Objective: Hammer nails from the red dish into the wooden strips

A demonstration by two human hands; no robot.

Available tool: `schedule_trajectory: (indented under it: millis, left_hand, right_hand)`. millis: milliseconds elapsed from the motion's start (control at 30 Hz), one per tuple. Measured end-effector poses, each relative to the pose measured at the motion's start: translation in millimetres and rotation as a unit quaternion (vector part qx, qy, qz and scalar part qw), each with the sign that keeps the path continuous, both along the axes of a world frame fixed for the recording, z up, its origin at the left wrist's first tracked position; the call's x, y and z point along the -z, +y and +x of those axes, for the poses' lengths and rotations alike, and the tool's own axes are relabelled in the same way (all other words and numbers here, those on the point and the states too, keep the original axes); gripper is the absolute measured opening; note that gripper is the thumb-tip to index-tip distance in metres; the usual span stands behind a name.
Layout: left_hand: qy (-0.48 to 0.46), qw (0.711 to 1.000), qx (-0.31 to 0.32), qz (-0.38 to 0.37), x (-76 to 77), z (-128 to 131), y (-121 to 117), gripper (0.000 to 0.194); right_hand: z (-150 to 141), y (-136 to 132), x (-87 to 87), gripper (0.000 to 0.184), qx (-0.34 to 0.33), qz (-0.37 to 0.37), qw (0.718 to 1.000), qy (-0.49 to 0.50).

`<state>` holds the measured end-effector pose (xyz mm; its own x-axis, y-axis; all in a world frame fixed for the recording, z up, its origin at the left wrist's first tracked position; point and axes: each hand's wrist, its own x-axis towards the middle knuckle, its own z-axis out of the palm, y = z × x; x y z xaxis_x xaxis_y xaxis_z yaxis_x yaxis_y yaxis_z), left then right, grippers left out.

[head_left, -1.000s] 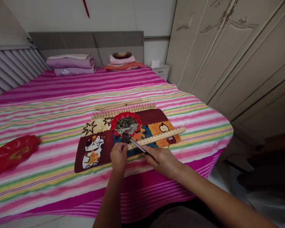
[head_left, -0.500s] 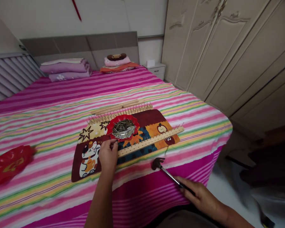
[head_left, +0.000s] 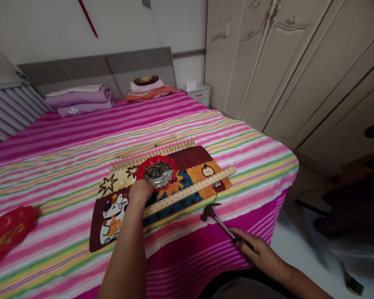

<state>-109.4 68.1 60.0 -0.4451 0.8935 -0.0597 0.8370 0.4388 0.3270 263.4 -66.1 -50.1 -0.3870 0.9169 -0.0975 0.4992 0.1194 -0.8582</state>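
Note:
My left hand point(head_left: 141, 191) reaches to the near left rim of a red scalloped bowl point(head_left: 139, 173) heaped with nails point(head_left: 159, 172); its fingers are hidden from me. Just to the right of that hand lies a wooden strip point(head_left: 190, 191) with rows of holes and nails standing in it towards the far end. Both bowl and strip rest on a patterned mat point(head_left: 96, 220) with a cat picture. In my right hand point(head_left: 258, 250) is the dark handle of a claw hammer point(head_left: 220, 222), its head low over the bed's near edge.
Behind the bowl lie another strip full of upright nails point(head_left: 152, 153) and bare wooden sticks point(head_left: 149, 145). A red plastic tray point(head_left: 11, 232) sits at the left on the striped bedspread point(head_left: 65, 220). Folded bedding point(head_left: 81, 99) is by the headboard; a wardrobe point(head_left: 277, 62) stands right.
My left hand has gone from the strip's near end forward to the bowl's rim. The right hand still holds the hammer. The whole view has shifted slightly.

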Motion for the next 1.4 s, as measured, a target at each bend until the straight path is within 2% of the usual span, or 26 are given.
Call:
schedule_trajectory:
  millis: [67, 100, 167, 233, 333, 433, 500, 700, 833, 1167, 1267, 1400]
  left_hand:
    - [-0.115, 0.993, -0.019, 0.033, -1.8, -7, -16, 0.019]
    - [-0.196, 0.978, -0.032, 0.058, -2.9, -9, -25, 0.021]
    - [-0.356, 0.926, -0.04, 0.121, -4.7, -8, -44, 0.027]
    - [-0.467, 0.869, -0.052, 0.155, -5.0, -2, -60, 0.034]
    - [-0.54, 0.818, -0.088, 0.179, -0.2, 6, -74, 0.041]
    - [-0.552, 0.802, -0.111, 0.2, 9.7, 9, -81, 0.044]
    - [-0.534, 0.809, -0.123, 0.214, 17.5, 8, -84, 0.044]
    - [-0.422, 0.861, -0.13, 0.25, 38.9, 9, -89, 0.031]
    - [-0.388, 0.881, -0.117, 0.243, 49.2, 10, -87, 0.029]
    - [-0.274, 0.929, -0.09, 0.233, 51.1, 19, -87, 0.021]
    - [-0.239, 0.943, -0.064, 0.224, 50.9, 19, -89, 0.019]
    - [-0.206, 0.951, -0.048, 0.226, 50.9, 19, -90, 0.014]
  right_hand:
    - [0, 0, 0.6, 0.05, 0.002, 0.001, 1.0, -0.003]
    - [-1, 0, 0.7, 0.05, 0.003, 0.001, 1.0, -0.003]
    - [-1, 0, 0.7, 0.049, 0.005, 0.0, 1.0, 0.002]
    - [-1, 0, 0.7, 0.047, 0.01, -0.001, 1.0, 0.006]
    - [-2, -1, 0.2, 0.047, 0.017, -0.009, 1.0, 0.007]
    - [-3, -2, -0.5, 0.049, 0.022, -0.021, 1.0, 0.005]
    - [-3, -2, -0.5, 0.049, 0.029, -0.021, 0.999, 0.007]
    - [-2, -3, 4.1, 0.051, 0.031, -0.054, 0.998, 0.01]
    - [-2, -3, 3.5, 0.049, 0.031, -0.039, 0.999, 0.011]
    - [-1, -2, 1.9, 0.049, 0.019, -0.012, 1.0, 0.001]
    - [-3, -5, -7.9, 0.047, -0.012, 0.0, 1.0, -0.009]
    - [-18, -5, -40.1, 0.043, -0.074, 0.035, 0.997, -0.005]
